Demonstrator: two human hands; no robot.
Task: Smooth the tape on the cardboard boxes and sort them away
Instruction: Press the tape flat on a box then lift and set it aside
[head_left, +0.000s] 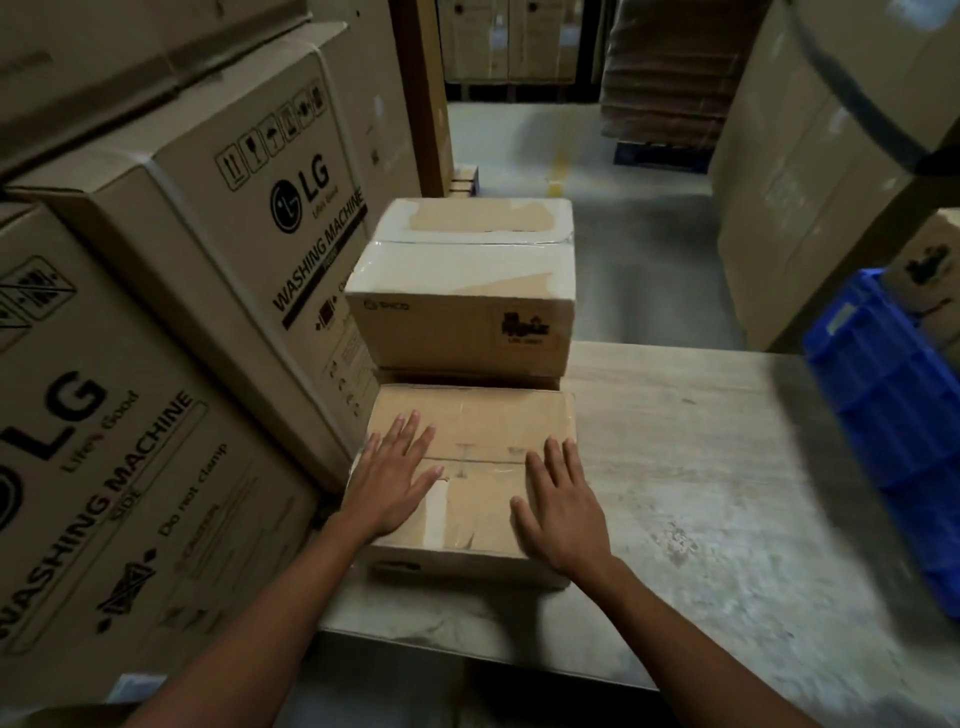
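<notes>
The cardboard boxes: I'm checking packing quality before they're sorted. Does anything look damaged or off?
Yes. The stacked box has ragged pale and brown patches across its top, as if its surface layer peeled. The near box, under the left hand and right hand, shows a similar pale patch by the left thumb.

The blue ribbed plastic crate (893, 436) at the right is smeared by blur and cut off by the frame's edge. The flat left hand (389, 478) and right hand (563, 506) cover both ends of the clear tape seam (483, 461) on the low brown cardboard box (483, 421), whose dark front label is unreadable. Behind it, the bottom carton (467, 378) of the stack shows only as a thin strip.
</notes>
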